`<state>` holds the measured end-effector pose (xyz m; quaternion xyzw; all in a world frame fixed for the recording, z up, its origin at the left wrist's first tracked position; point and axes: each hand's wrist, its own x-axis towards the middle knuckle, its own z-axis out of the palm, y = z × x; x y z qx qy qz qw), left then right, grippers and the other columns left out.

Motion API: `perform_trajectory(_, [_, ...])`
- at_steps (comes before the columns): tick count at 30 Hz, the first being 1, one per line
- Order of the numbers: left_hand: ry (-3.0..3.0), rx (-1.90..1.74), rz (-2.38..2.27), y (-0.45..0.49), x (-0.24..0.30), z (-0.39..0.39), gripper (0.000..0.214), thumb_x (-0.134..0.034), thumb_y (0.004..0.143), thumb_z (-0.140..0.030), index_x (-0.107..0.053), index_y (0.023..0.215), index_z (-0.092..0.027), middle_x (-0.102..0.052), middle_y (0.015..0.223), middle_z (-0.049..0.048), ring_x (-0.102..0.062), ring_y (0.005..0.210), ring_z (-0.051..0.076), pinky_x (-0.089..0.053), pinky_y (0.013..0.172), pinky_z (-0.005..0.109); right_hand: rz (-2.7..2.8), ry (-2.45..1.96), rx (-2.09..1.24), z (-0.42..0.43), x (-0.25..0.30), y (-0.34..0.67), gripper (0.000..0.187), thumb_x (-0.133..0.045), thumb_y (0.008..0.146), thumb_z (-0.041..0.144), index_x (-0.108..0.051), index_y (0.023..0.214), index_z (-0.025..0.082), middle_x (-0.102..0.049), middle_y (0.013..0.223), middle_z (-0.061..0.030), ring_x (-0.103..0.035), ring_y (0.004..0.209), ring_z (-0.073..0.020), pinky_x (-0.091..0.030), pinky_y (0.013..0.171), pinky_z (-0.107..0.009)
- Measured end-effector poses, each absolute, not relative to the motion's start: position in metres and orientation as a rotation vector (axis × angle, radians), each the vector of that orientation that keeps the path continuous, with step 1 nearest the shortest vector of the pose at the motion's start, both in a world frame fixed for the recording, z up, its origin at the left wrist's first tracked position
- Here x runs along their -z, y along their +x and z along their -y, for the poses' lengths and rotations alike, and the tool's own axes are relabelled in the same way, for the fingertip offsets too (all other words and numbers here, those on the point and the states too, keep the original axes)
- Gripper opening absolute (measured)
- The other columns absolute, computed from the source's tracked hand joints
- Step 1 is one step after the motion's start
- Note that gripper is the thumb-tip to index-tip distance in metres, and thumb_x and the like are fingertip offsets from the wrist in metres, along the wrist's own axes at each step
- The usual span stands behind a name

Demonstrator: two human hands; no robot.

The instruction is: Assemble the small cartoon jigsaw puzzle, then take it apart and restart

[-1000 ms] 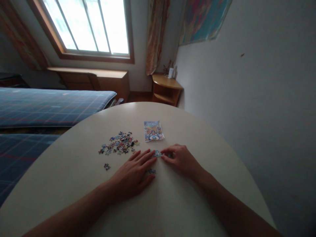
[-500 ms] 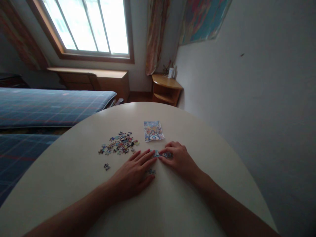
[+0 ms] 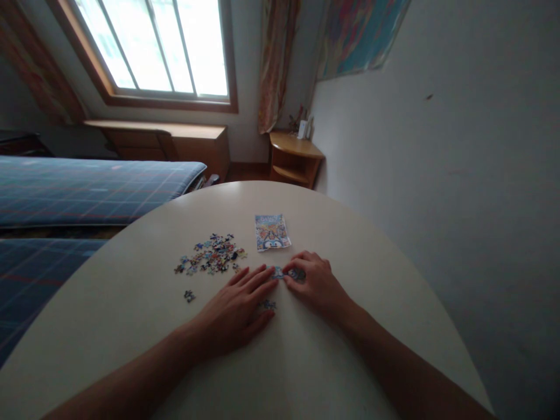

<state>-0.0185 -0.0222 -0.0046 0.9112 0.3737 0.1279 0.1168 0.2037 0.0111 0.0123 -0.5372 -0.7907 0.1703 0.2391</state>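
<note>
A short strip of joined jigsaw puzzle pieces [image 3: 278,272] lies on the table between my hands. My left hand [image 3: 242,306] rests flat, fingers stretched out, with its fingertips at the strip's left end. My right hand [image 3: 315,279] is closed at the strip's right part, thumb and index finger gripping a puzzle piece [image 3: 297,273] that the fingers partly cover. Several loose puzzle pieces [image 3: 268,304] lie between my left thumb and index finger, partly hidden. Farther left is a pile of mixed jigsaw pieces [image 3: 215,255], with a small separate group of pieces [image 3: 189,296] nearer me.
A printed picture sheet or packet [image 3: 272,232] with a cartoon penguin lies beyond my hands on the round white table [image 3: 350,233]. A bed with a plaid mattress [image 3: 87,186] is at the left. The wall [image 3: 459,146] stands close on the right.
The thumb and index finger of my right hand have shifted very slightly to the right. My left hand and the pile stay as they were.
</note>
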Motion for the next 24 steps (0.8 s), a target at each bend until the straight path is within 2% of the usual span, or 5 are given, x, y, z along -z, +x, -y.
perform_trajectory(16, [2.666,-0.377,-1.103,-0.0179,0.0039,0.0230,0.057,-0.046,0.097,-0.039,-0.030,0.151,-0.028,-0.028,0.159,0.0035,-0.026,0.146,0.025,-0.022,0.121,0.049,2.146,-1.490,-0.438,-0.0109,-0.0104,0.2016,0.008,-0.070,0.080,0.028,-0.071,0.087,0.025,-0.066,0.102,-0.0046,-0.057,0.103,-0.0237,-0.035,0.094,-0.041])
perform_trajectory(24, [2.673,-0.353,-1.111,-0.0176,0.0038,0.0230,0.057,-0.045,0.098,-0.039,-0.029,0.152,-0.028,-0.027,0.160,0.0033,-0.025,0.147,0.025,-0.021,0.121,0.049,2.170,-1.477,-0.442,-0.0104,-0.0114,0.2037,0.013,-0.070,0.079,0.028,-0.071,0.092,0.025,-0.066,0.104,-0.0047,-0.057,0.105,-0.0243,-0.035,0.094,-0.041])
